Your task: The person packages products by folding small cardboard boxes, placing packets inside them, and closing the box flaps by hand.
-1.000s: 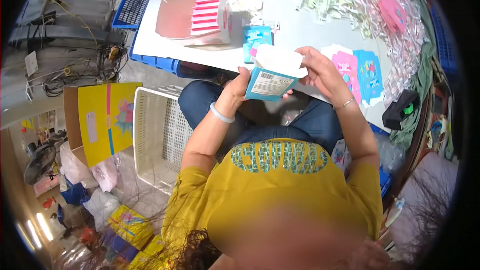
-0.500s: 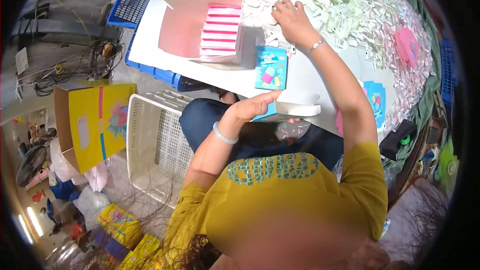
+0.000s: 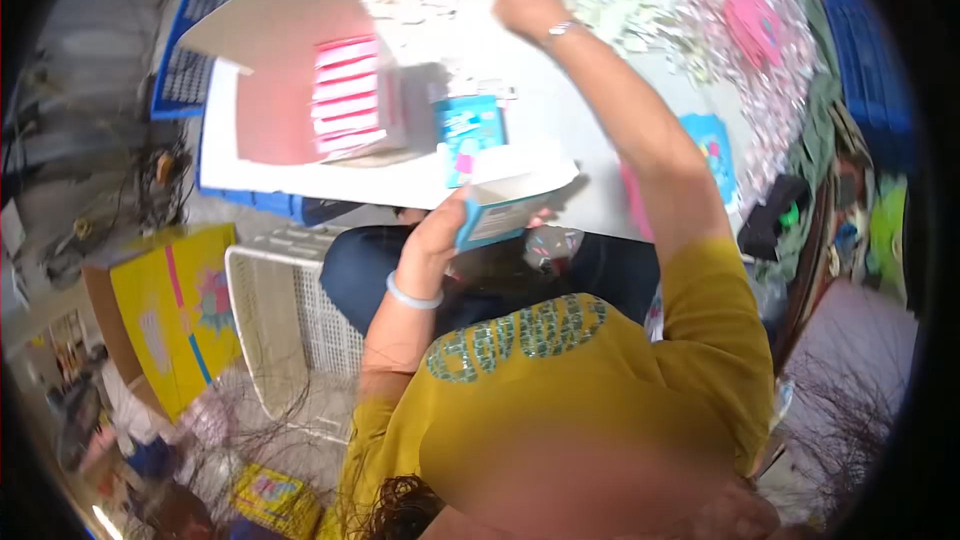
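My left hand point(image 3: 438, 235) grips a small blue carton point(image 3: 488, 225), tilted, with its white flaps spread at the upper right. Some of its fingers are hidden behind the carton. Beyond it on the white table lies another blue carton point(image 3: 478, 125), printed with ice pops and partly covered by the raised flaps. At the far side, my right hand point(image 3: 530, 2) is curled closed at the near edge of a wide heap of small wrapped pieces point(image 3: 640, 15). Motion blurs its fingers, and whatever they hold is hidden.
A large open box point(image 3: 275, 110) holding a row of pink-and-white packs stands left on the table. Pink cartons point(image 3: 752, 28) and blue cartons point(image 3: 710, 150) lie to the right. A white plastic basket point(image 3: 270, 330) and a yellow cardboard box point(image 3: 165, 325) stand at lower left.
The view has shifted, so the table things appear further left. My right hand has moved farther out and its fingers have curled in. The carton in my left hand has tipped, its flaps now higher.
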A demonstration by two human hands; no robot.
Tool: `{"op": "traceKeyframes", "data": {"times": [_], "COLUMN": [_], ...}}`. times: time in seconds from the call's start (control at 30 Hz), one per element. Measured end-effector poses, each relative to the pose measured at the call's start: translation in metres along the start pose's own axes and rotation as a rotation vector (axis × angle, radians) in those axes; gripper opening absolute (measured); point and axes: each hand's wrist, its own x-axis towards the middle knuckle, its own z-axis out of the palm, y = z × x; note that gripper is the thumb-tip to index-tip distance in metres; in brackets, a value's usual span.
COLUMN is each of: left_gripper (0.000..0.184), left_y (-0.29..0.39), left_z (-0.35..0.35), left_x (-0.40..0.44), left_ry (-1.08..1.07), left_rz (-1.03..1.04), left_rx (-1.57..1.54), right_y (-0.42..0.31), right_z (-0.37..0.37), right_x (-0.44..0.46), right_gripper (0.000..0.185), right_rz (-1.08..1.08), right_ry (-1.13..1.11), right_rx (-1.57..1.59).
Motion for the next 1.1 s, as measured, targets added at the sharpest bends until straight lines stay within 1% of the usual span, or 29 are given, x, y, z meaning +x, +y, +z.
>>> {"op": "traceKeyframes", "data": {"times": [0.07, 0.1, 0.13, 0.23, 0.27, 0.33, 0.37, 0.4, 0.43, 0.47, 0.5, 0.53, 0.57, 0.6, 0.67, 0.7, 0.73, 0.77, 0.8, 0.83, 0.87, 0.97, 1.0, 1.1], "left_gripper": [0.101, 0.103, 0.108, 0.111, 0.111, 0.112, 0.113, 0.114, 0.115, 0.115, 0.116, 0.116, 0.116, 0.116, 0.116, 0.115, 0.115, 0.115, 0.114, 0.115, 0.115, 0.115, 0.115, 0.114], "left_y": [-0.004, -0.005, -0.006, -0.011, -0.012, -0.013, -0.014, -0.015, -0.016, -0.018, -0.02, -0.022, -0.021, -0.022, -0.023, -0.025, -0.027, -0.028, -0.028, -0.028, -0.028, -0.029, -0.029, -0.031], "left_z": [-0.007, -0.011, -0.009, -0.012, -0.011, -0.008, -0.007, -0.008, -0.008, -0.008, -0.009, -0.01, -0.012, -0.013, -0.016, -0.015, -0.014, -0.014, -0.014, -0.013, -0.011, -0.006, -0.005, -0.011], "left_x": [0.002, 0.003, 0.004, 0.008, 0.008, 0.009, 0.01, 0.012, 0.013, 0.012, 0.013, 0.013, 0.015, 0.017, 0.019, 0.022, 0.024, 0.028, 0.031, 0.032, 0.034, 0.037, 0.038, 0.036], "left_ry": [0.044, 0.067, 0.044, 0.015, 0.006, 0.005, 0.007, -0.029, -0.009, 0.012, 0.029, 0.047, 0.057, 0.066, 0.081, 0.078, 0.075, 0.06, 0.046, 0.08, 0.115, 0.172, 0.183, 0.102], "left_rz": [-0.05, -0.072, -0.027, -0.053, -0.066, -0.087, -0.095, -0.104, -0.108, -0.109, -0.112, -0.114, -0.117, -0.117, -0.113, -0.115, -0.117, -0.123, -0.128, -0.141, -0.157, -0.179, -0.183, -0.172], "left_rx": [0.013, 0.028, 0.104, 0.038, 0.052, 0.066, 0.073, 0.1, 0.081, 0.062, 0.056, 0.05, 0.059, 0.063, 0.065, 0.055, 0.044, 0.029, 0.013, 0.049, 0.085, 0.106, 0.099, 0.02], "right_y": [-0.008, -0.011, -0.015, 0.0, 0.016, 0.052, 0.062, 0.102, 0.129, 0.167, 0.202, 0.216, 0.243, 0.277, 0.322, 0.324, 0.325, 0.327, 0.312, 0.301, 0.296, 0.283, 0.285, 0.309], "right_z": [-0.005, -0.008, -0.019, -0.065, -0.074, -0.085, -0.108, -0.095, -0.099, -0.093, -0.098, -0.116, -0.124, -0.123, -0.109, -0.107, -0.101, -0.099, -0.106, -0.11, -0.103, -0.131, -0.139, -0.147], "right_x": [-0.002, -0.012, -0.02, -0.062, -0.079, -0.121, -0.142, -0.16, -0.178, -0.196, -0.213, -0.226, -0.242, -0.261, -0.288, -0.294, -0.299, -0.301, -0.297, -0.299, -0.307, -0.312, -0.313, -0.323], "right_gripper": [0.011, 0.008, 0.007, 0.009, 0.013, 0.01, 0.015, 0.031, 0.033, 0.035, 0.038, 0.042, 0.05, 0.053, 0.056, 0.058, 0.058, 0.058, 0.059, 0.059, 0.048, 0.037, 0.027, 0.028], "right_rz": [-0.069, -0.108, -0.099, -0.182, -0.197, 0.102, 0.419, 0.375, 0.52, 0.603, 0.717, 0.851, 0.875, 0.872, 0.957, 0.996, 1.014, 0.968, 0.92, 0.872, 0.761, 0.739, 0.85, 1.137], "right_ry": [0.032, 0.178, 0.242, 0.327, 0.319, 0.317, 0.189, 0.281, 0.282, 0.365, 0.369, 0.383, 0.37, 0.325, 0.131, 0.031, 0.017, -0.037, -0.091, -0.146, 0.017, 0.094, 0.11, 0.29], "right_rx": [-0.041, -0.037, 0.036, 0.092, 0.16, 0.47, 0.581, 0.437, 0.327, 0.266, 0.161, 0.139, 0.058, 0.027, -0.122, -0.196, -0.114, -0.041, 0.033, 0.108, 0.058, 0.378, 0.38, 0.276]}}
